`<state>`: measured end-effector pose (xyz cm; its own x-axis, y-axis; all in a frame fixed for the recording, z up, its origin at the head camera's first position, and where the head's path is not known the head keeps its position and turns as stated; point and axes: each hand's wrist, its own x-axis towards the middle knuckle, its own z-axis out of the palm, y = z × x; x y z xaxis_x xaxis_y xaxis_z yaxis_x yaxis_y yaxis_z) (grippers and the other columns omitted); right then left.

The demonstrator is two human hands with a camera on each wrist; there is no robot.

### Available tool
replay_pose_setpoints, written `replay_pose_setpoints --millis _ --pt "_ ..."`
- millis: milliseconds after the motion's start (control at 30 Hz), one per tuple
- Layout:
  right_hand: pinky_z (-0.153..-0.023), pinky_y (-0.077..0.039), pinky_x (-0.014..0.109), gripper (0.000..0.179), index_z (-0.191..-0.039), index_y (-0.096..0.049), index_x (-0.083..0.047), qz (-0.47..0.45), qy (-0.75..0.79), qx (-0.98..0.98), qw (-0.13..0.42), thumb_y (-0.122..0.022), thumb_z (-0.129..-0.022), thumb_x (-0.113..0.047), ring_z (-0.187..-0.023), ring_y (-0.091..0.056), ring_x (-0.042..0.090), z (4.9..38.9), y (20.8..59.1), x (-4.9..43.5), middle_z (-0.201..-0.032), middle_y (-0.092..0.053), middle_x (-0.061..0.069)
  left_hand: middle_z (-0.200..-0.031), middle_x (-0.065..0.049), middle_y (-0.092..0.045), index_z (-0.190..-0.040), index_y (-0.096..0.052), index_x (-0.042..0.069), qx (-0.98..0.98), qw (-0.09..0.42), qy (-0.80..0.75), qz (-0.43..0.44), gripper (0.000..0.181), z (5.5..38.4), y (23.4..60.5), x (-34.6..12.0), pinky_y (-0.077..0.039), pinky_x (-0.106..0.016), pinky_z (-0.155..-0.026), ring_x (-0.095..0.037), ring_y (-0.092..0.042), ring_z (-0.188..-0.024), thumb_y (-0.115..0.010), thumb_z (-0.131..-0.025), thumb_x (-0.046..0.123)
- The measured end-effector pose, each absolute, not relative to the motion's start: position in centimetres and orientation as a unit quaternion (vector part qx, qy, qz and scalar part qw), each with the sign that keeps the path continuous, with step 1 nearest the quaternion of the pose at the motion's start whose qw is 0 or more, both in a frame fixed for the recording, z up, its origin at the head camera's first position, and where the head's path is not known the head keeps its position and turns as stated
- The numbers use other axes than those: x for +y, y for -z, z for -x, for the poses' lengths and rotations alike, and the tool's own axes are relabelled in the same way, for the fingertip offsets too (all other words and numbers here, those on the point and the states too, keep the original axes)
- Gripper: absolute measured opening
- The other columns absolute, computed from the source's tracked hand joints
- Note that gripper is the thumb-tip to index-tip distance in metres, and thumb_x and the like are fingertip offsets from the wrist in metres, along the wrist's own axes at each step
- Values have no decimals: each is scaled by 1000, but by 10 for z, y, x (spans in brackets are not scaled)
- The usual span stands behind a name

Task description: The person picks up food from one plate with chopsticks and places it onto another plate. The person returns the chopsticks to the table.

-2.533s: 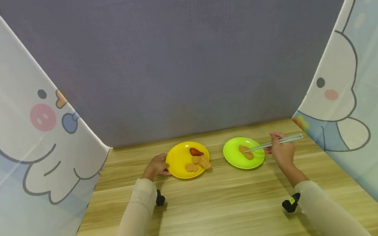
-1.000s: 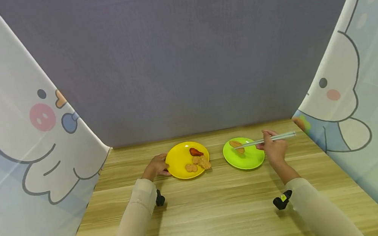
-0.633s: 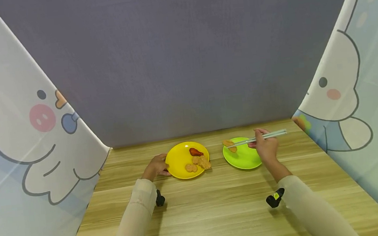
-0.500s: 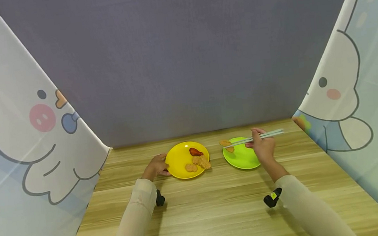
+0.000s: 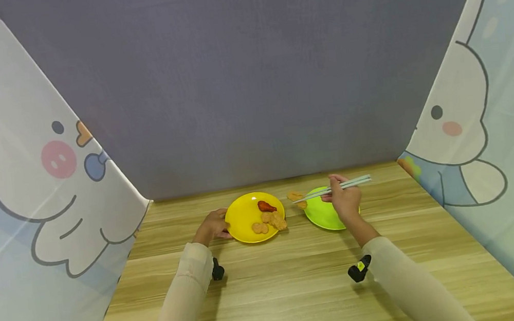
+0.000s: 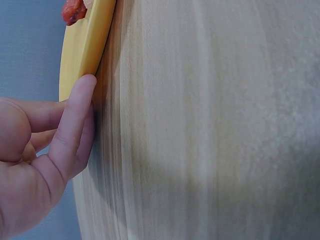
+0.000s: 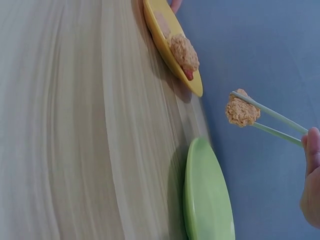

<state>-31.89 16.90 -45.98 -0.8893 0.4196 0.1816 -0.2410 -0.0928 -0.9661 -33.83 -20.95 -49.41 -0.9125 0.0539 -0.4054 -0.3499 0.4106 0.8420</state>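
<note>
My left hand point(image 5: 214, 225) grips the left rim of a yellow plate point(image 5: 244, 222), its thumb point(image 6: 75, 112) along the edge in the left wrist view. On that plate lie a red-brown drumstick point(image 5: 267, 206), a craggy fried chicken piece point(image 5: 279, 221) and several tan nuggets point(image 5: 260, 228). My right hand point(image 5: 346, 202) holds a pair of pale green chopsticks point(image 5: 352, 183). Pinched between their tips is a breaded fried chicken piece point(image 7: 242, 109), raised above the table between the two plates. Below the hand stands a bare lime-green plate point(image 7: 210, 195), partly hidden in the head view.
The plates stand side by side on a wood-grain table point(image 5: 269, 283), towards its back edge. A grey cloth wall point(image 5: 250, 89) rises behind, with cartoon-printed sheets point(image 5: 457, 120) on both sides. A gap of table separates the plates.
The right hand has moved left with the chopsticks, lifting the fried chicken piece off the green plate and past its left rim. The left hand and the yellow plate have stayed in place.
</note>
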Motion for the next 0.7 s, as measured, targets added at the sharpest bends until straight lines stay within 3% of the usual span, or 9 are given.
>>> replay_pose_setpoints --millis 167,367,567,633,700 --pt "-45 -58 29 24 -108 -67 -1 68 -736 -637 219 -57 -95 -19 -46 -65 12 321 459 159 -64 -66 8 -129 -26 -50 -147 -37 16 819 188 -534 90 66 338 495 -210 -63 -35 -68 -23 -66 -81 -53 -89 -9" --pt "-47 -59 31 24 -106 -68 -4 71 -731 -647 204 -58 -94 -22 -47 -67 15 324 459 145 -80 -64 33 -132 -26 -48 -147 -36 15 820 187 -534 90 65 338 495 -211 -63 -35 -68 -24 -67 -81 -52 -89 -9" --pt "-49 -60 33 26 -109 -69 -5 65 -724 -660 190 -58 -95 -24 -51 -68 19 326 460 133 -88 -64 35 -134 -26 -48 -147 -37 15 821 186 -532 92 66 339 496 -211 -63 -35 -68 -22 -67 -78 -55 -87 -8" --pt "-50 -60 34 26 -110 -69 -4 62 -720 -666 185 -57 -95 -22 -55 -70 28 325 456 129 -89 -64 36 -130 -24 -51 -147 -38 16 822 184 -531 91 67 339 496 -210 -63 -35 -67 -21 -67 -77 -55 -87 -7" --pt "-51 -60 36 26 -109 -69 -5 61 -715 -671 186 -57 -95 -23 -55 -70 29 325 457 125 -87 -65 37 -126 -23 -55 -146 -39 16 822 183 -532 90 67 339 496 -209 -63 -35 -67 -21 -67 -77 -56 -85 -7"
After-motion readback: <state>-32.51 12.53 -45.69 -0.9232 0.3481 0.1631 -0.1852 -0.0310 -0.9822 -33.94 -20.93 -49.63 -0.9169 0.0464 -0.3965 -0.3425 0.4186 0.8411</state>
